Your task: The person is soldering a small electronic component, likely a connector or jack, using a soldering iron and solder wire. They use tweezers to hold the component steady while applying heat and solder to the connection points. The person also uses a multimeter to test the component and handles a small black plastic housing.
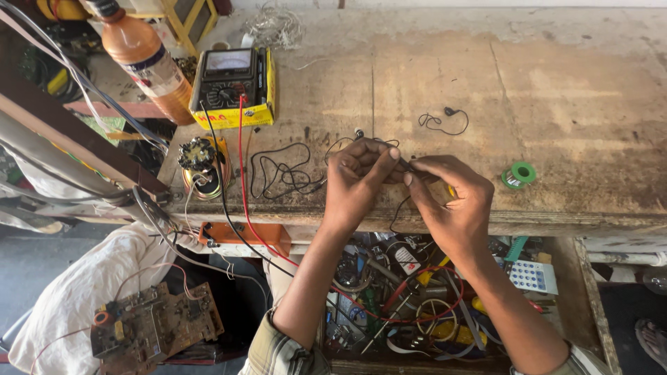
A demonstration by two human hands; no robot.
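pinching thin black earphone wire (410,167) at frame centre, over front edge of worn wooden bench (556,83). left hand (358,177) and right hand (448,198) meeting fingertip to fingertip, both clamped on it. trailing off left into loose coil (281,173); stray earbud (445,119) lying just above. sitting right: green solder spool (519,174). resting upper left: yellow analog multimeter (234,87), orange bottle (147,59). showing below the bench: open drawer of tools (417,305).
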